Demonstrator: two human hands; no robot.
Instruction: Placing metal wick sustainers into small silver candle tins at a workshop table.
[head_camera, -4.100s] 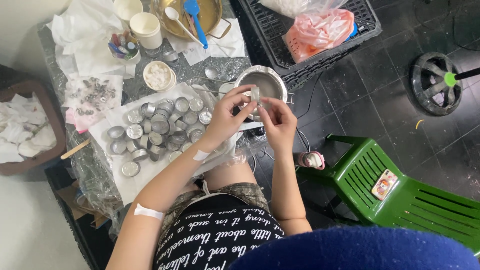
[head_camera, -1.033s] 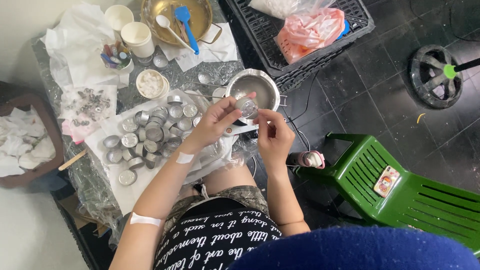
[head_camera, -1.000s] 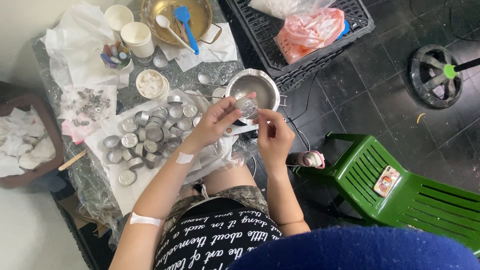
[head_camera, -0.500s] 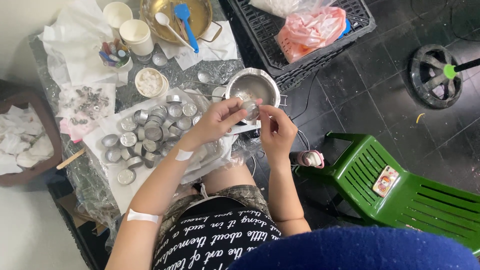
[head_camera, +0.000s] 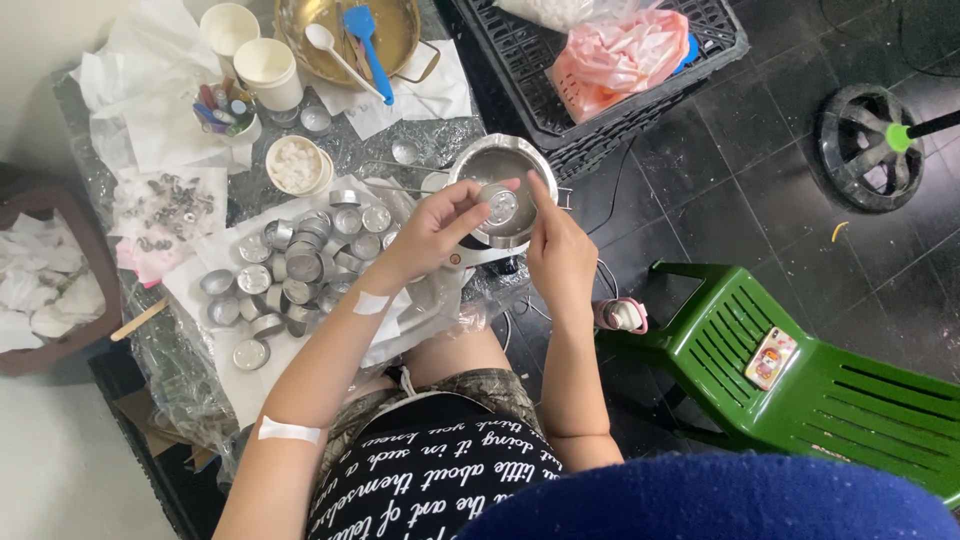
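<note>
Left hand (head_camera: 432, 228) pinches one small metal cup (head_camera: 501, 206) by its rim, fingers curled, directly over the steel pot (head_camera: 478, 165). Right hand (head_camera: 560, 245) is half open, its forefinger touching the cup. Left of the pot: roughly twenty empty cups (head_camera: 300, 268); two white paper cups (head_camera: 250, 48).

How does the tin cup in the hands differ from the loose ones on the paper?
The held tin cup is lifted and tilted, its opening facing the camera; the cups on the white paper mostly sit upright in a loose cluster. The held cup is pinched by the left hand with the right hand at its rim; the others are untouched. It sits over the steel pot, not the paper. All are small, round, silvery cups.
</note>
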